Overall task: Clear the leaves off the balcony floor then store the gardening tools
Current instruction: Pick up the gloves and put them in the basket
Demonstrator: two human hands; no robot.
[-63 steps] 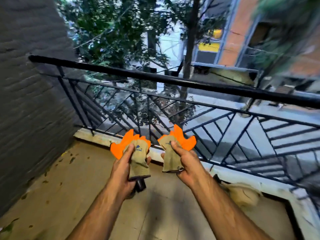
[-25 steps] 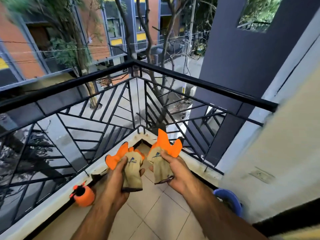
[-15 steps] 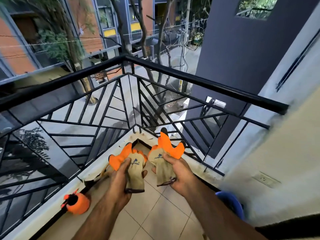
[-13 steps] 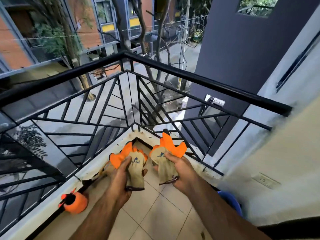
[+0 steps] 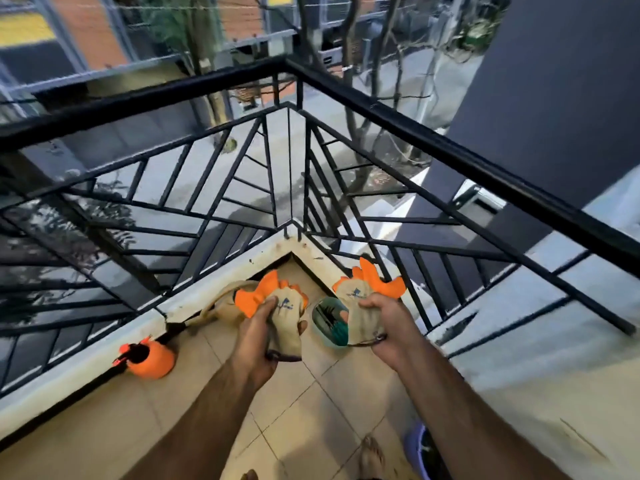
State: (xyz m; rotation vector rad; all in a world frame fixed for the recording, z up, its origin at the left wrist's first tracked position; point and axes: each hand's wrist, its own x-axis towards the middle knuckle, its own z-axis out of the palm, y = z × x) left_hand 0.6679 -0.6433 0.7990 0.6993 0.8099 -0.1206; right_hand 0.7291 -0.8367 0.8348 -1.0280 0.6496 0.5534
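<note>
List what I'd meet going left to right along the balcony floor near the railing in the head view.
Orange sprayer → cloth bag → left glove → green trowel → right glove.

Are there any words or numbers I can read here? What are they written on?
No text here can be read.
Left glove: small blue mark, too blurred to read.
Right glove: small blue mark, too blurred to read.
Orange sprayer: no lettering visible.
</note>
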